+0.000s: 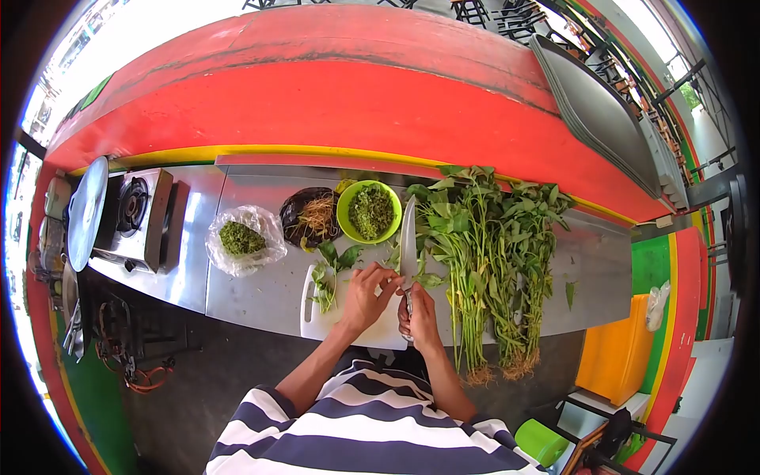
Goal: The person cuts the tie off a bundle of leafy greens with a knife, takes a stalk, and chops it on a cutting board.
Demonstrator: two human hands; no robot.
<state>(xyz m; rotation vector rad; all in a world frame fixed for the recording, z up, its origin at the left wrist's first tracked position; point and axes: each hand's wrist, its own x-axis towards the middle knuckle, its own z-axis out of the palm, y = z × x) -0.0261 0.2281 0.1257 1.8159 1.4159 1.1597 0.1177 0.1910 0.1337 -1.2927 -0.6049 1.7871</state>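
My right hand (pixel 419 315) is wrapped round the handle of a knife (pixel 408 241), its broad blade pointing away from me. Close beside it, my left hand (pixel 370 297) has its fingers bent together at the base of the blade; whatever they pinch is too small to make out. Both hands are over a white cutting board (pixel 315 321) at the counter's near edge. Leafy green sprigs (pixel 326 273) lie across the board's left part. To the right, large bundles of long-stemmed leafy greens (pixel 495 269) rest with their roots towards me.
Behind the board stand a lime-green bowl (pixel 342 218) of chopped greens and a dark bag (pixel 293 226) with roots. Further left are a clear plastic bag (pixel 273 237) of greens and a gas stove (pixel 146 237). A red wall (pixel 356 111) borders the steel counter (pixel 257 293).
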